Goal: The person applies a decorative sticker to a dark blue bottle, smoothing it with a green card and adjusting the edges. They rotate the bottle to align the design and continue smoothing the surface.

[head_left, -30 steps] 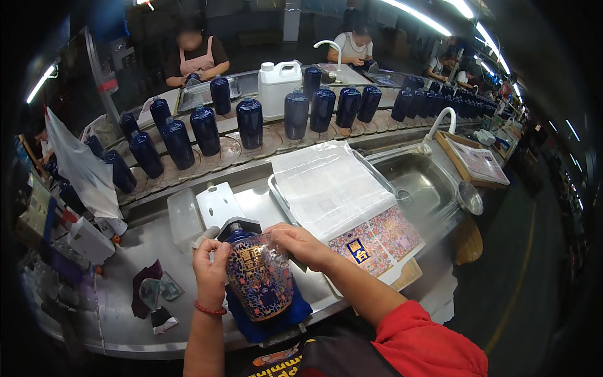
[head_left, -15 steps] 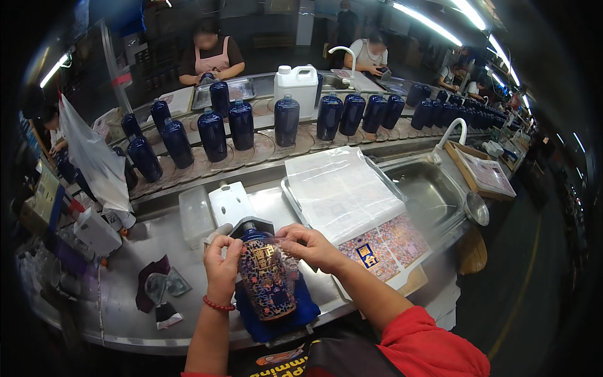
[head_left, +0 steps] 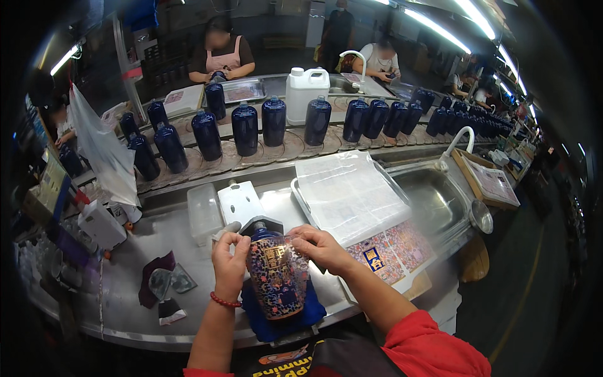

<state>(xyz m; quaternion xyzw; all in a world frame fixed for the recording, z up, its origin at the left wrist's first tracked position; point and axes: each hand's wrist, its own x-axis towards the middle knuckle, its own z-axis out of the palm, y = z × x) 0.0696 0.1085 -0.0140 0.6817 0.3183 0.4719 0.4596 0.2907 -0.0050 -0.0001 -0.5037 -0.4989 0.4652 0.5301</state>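
The patterned film (head_left: pixel 276 276) bears gold characters near its top; the printed sheet (head_left: pixel 391 259), partly covered by white paper (head_left: pixel 352 198), carries gold characters on blue. The film obscures most of the blue bottle (head_left: pixel 266 234). The left hand (head_left: pixel 231 256) pinches the film's left edge, the right hand (head_left: pixel 322 249) its upper right corner, the bottle between them.

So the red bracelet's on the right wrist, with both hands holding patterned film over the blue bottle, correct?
Wrong wrist: the head view shows the red bracelet on the left. The left hand and right hand do hold patterned film over the blue bottle.
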